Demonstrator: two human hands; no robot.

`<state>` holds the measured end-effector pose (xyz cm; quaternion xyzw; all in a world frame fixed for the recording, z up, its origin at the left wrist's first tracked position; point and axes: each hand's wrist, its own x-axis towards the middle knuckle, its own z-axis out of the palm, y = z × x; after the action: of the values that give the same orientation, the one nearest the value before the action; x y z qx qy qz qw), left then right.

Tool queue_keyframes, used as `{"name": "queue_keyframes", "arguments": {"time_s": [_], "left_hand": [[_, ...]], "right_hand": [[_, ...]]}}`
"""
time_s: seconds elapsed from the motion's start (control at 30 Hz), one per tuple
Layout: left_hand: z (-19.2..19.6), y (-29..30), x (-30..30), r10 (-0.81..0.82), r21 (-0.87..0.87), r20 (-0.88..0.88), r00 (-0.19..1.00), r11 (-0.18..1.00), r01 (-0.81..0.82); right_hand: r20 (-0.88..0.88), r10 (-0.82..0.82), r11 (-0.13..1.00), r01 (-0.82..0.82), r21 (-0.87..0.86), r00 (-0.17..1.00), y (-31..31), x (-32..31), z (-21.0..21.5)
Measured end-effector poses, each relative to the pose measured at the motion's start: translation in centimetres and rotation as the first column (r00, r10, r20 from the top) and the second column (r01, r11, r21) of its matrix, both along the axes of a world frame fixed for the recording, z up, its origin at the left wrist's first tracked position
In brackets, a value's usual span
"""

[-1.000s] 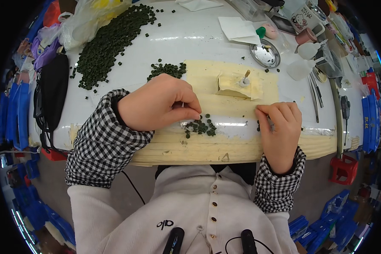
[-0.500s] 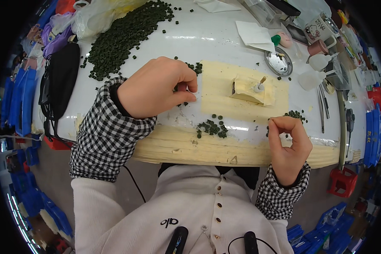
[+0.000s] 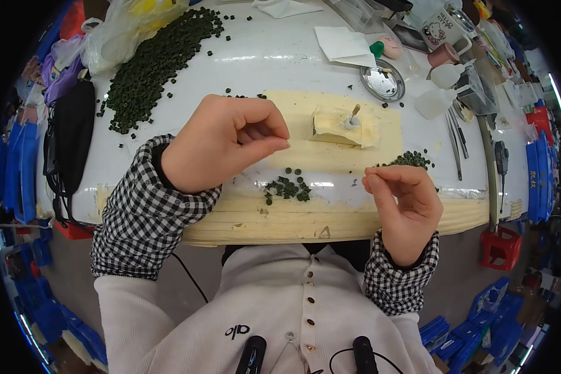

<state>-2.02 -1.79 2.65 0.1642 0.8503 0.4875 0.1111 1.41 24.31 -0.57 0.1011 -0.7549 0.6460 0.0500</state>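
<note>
My left hand (image 3: 224,140) hovers over the near left part of the table, its thumb and forefinger brought close in a pinch. Whatever may lie between those tips is too small to make out. On the right, my right hand (image 3: 408,209) pinches thumb against forefinger near the table's front edge; I cannot make out anything in it. Below the left fingertips lies a small cluster of dark green pellet-like pieces (image 3: 288,189). Another small pile of green pieces (image 3: 411,160) sits just beyond my right hand. Between and beyond the hands stands a cream-wrapped block (image 3: 336,134) with a small peg on top.
A large heap of green pieces (image 3: 153,68) spreads at the far left, beside a black cloth item (image 3: 71,137). A round metal dish (image 3: 382,81), white paper (image 3: 343,45), squeeze bottles (image 3: 433,103), tweezers (image 3: 454,146) and a mug (image 3: 444,31) crowd the right.
The view has shifted, so the table appears further left. Relative to the block, my left hand has moved right and my right hand slightly left, away from the small right pile.
</note>
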Motion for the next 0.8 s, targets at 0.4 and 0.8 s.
{"name": "queue_keyframes", "arguments": {"time_s": [0.4,0.8], "left_hand": [[-2.3,2.6,2.0,-0.169,0.618,0.424,0.89,0.772,-0.148],[-2.6,2.9,2.2,-0.169,0.638,0.476,0.863,0.742,-0.206]], "right_hand": [[0.199,0.408,0.857,-0.298,-0.42,0.891,-1.2,-0.4,-0.2],[0.167,0.418,0.819,-0.291,-0.494,0.893,-1.3,-0.4,-0.7]]}}
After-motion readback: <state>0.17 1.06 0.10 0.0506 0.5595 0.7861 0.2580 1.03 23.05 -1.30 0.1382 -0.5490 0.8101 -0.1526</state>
